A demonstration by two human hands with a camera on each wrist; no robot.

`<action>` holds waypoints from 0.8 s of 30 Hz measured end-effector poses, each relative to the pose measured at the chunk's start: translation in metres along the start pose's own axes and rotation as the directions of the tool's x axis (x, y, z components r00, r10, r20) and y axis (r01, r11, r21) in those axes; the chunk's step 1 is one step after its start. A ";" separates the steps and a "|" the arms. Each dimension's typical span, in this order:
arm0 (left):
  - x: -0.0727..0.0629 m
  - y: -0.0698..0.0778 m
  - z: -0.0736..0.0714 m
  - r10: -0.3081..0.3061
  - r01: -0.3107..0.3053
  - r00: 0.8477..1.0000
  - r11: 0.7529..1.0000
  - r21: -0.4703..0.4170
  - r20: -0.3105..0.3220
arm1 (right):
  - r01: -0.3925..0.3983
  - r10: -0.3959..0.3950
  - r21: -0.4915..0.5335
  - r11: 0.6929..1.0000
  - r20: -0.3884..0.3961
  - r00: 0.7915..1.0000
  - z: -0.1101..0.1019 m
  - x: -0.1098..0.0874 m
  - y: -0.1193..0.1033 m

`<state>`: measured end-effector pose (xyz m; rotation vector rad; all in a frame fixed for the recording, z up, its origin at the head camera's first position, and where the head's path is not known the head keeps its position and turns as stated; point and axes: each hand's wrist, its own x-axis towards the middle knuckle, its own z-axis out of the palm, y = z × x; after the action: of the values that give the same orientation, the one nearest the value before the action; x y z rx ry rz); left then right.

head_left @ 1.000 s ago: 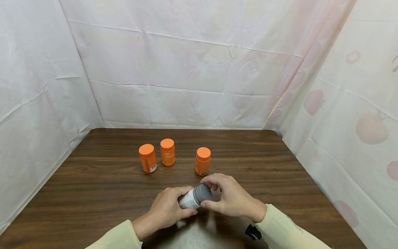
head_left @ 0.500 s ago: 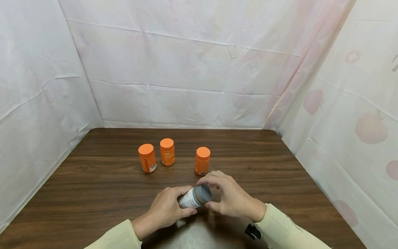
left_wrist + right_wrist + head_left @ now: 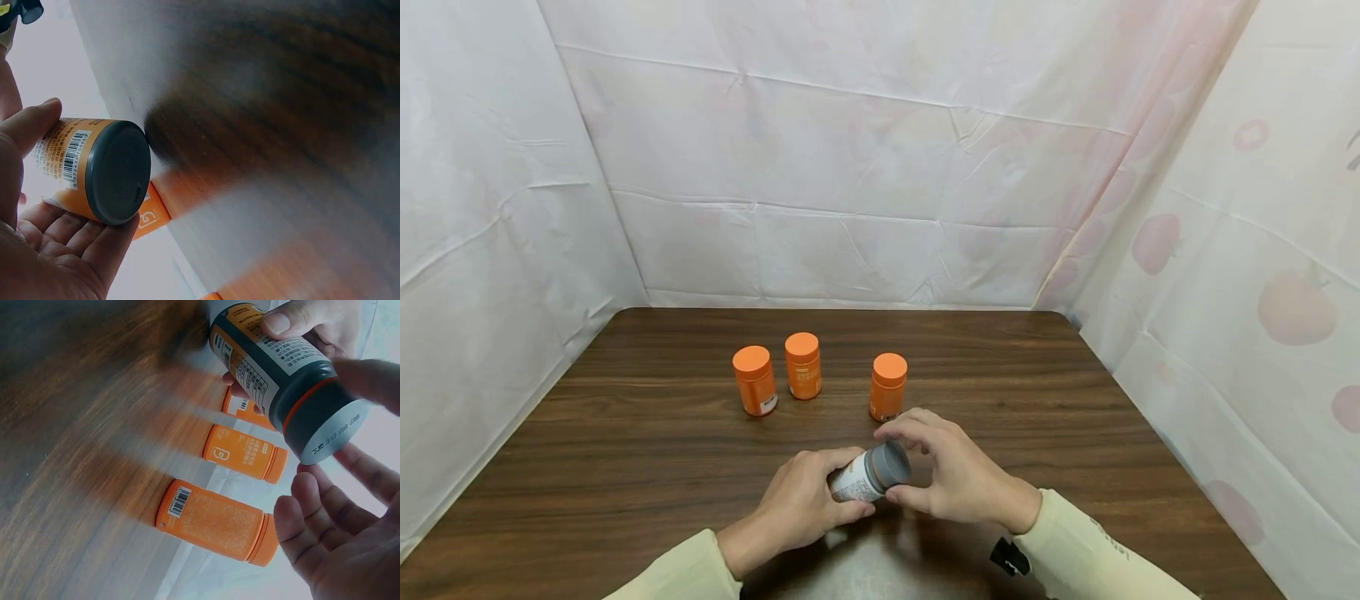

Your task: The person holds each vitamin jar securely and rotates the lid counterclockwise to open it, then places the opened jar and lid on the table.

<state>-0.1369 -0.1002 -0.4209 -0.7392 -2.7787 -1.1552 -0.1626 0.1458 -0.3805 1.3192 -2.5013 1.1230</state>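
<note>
My left hand (image 3: pixel 801 500) grips a grey supplement bottle (image 3: pixel 853 481) with a white label, its thumb and fingers around the body. The bottle is tilted, its grey cap pointing up and right. In the left wrist view the bottle's dark base (image 3: pixel 119 175) and a barcode show. At the cap (image 3: pixel 325 422), my right hand (image 3: pixel 962 475) has thumb and index finger on opposite sides of the rim; the other fingers spread loosely below in the right wrist view. A thin orange ring (image 3: pixel 305 403) shows under the cap.
Three orange bottles with orange lids stand upright on the dark wood table (image 3: pixel 1037 400): one at left (image 3: pixel 756 385), one just behind it (image 3: pixel 803 371), and one (image 3: pixel 888 390) right beyond my right hand. White curtains (image 3: pixel 850 167) surround the table's far and side edges.
The right thumb shifted off the cap half a second ago and now sits back against its rim; the right fingers moved slightly up and left. The left hand and bottle stay nearly in place.
</note>
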 end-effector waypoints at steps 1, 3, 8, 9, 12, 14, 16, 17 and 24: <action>0.000 0.000 0.000 0.000 0.000 1.000 1.000 0.000 0.000 | -0.010 0.009 -0.012 1.000 -0.007 1.000 0.000 0.000 0.000; 0.000 0.000 0.000 0.001 -0.001 1.000 1.000 0.003 -0.001 | -0.041 0.040 -0.043 0.998 -0.020 0.999 0.000 0.000 -0.001; 0.000 0.001 0.000 0.001 -0.001 1.000 1.000 0.005 0.002 | -0.150 0.148 -0.081 0.985 -0.038 0.988 0.001 0.000 -0.003; 0.001 0.001 0.000 0.001 -0.001 1.000 1.000 0.005 0.003 | -0.172 0.169 -0.084 0.982 -0.039 0.985 0.001 0.000 -0.003; 0.001 0.000 0.000 0.000 0.000 1.000 1.000 0.009 0.005 | -0.217 0.214 -0.094 0.972 -0.041 0.976 0.001 0.001 -0.003; 0.001 0.000 0.000 -0.002 0.002 1.000 1.000 0.010 0.007 | -0.230 0.227 -0.093 0.969 -0.040 0.973 0.002 0.001 -0.003; 0.000 0.000 0.000 -0.006 0.005 1.000 1.000 0.010 0.009 | -0.237 0.234 -0.086 0.968 -0.038 0.971 0.003 0.001 -0.003; 0.000 0.000 0.000 -0.007 0.007 1.000 1.000 0.009 0.010 | -0.238 0.235 -0.082 0.968 -0.036 0.971 0.003 0.001 -0.003; 0.000 0.000 0.000 -0.011 0.011 1.000 1.000 0.001 0.022 | -0.216 0.215 -0.055 0.975 -0.013 0.976 0.003 0.001 -0.002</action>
<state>-0.1370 -0.1001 -0.4205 -0.7414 -2.8043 -1.1547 -0.1610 0.1427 -0.3809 1.0482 -2.7015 1.0832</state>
